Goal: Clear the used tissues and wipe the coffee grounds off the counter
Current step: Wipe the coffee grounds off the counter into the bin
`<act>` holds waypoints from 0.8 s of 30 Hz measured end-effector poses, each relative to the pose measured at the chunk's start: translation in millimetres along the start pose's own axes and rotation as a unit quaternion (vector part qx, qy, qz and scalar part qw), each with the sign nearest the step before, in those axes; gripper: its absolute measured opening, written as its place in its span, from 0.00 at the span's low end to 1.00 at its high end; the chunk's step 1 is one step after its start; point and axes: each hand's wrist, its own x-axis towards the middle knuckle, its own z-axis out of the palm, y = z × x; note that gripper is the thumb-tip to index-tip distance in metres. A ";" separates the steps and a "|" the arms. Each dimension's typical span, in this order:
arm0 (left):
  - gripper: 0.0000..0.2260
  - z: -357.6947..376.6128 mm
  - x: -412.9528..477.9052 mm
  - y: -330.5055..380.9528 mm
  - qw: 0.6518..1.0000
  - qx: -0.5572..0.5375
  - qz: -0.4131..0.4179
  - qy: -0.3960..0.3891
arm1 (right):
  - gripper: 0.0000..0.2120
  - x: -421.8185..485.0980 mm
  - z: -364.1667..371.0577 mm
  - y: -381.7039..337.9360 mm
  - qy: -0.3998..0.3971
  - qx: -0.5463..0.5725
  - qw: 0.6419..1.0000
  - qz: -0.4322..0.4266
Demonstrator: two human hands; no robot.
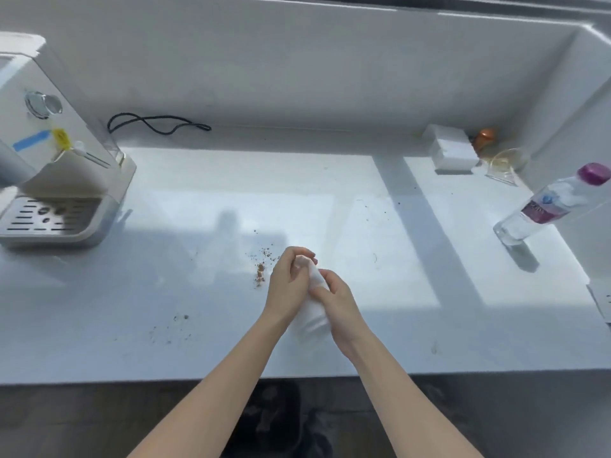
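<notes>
Both hands meet over the middle of the white counter (165,292), working one white tissue (312,317) between them. The left hand (289,285) curls its fingers (302,256) around the tissue's upper end, gripping it; the right hand (342,307) pinches the same tissue lower down, thumb and fingertips pressed into the paper. The rest of the tissue hangs below the fingers, between the two wrists.

Just left of the left hand's fingers lies a small patch of brown coffee grounds (260,271) on the counter, close to the knuckles but not touching them. A thinner scatter of dark specks (180,320) sits further left and nearer the counter's front edge.

Far to the left of the fingers stands a white coffee machine (62,166) with a metal drip tray (49,214); dark spots show on the tray's grille. A black cord (158,122) loops along the back wall behind it.

Well off to the right of the right hand's fingers, a clear plastic bottle (545,206) with a purple cap stands on the counter; its contents look clear. Beyond it, in the back corner, are a white box (453,153), a shallow clear glass dish (507,160) with a brownish tint inside, and a small orange object (484,137) that is too blurred to identify.
</notes>
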 end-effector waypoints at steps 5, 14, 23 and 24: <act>0.21 29.9 -23.6 -39.2 0.970 0.224 0.087 -0.024 | 0.05 19.7 -51.8 -1.0 0.345 0.038 0.936 -0.064; 0.25 66.0 -59.9 -96.5 0.792 0.549 0.202 -0.176 | 0.26 66.9 -142.2 16.0 0.328 -0.241 0.904 -0.133; 0.21 48.0 -33.7 -92.1 0.763 0.544 0.254 -0.241 | 0.24 134.7 -43.0 27.3 -0.038 -0.543 0.814 -0.202; 0.21 44.3 -28.3 -92.3 0.762 0.534 0.264 -0.254 | 0.23 137.3 -30.1 27.8 -0.066 -0.539 0.812 -0.215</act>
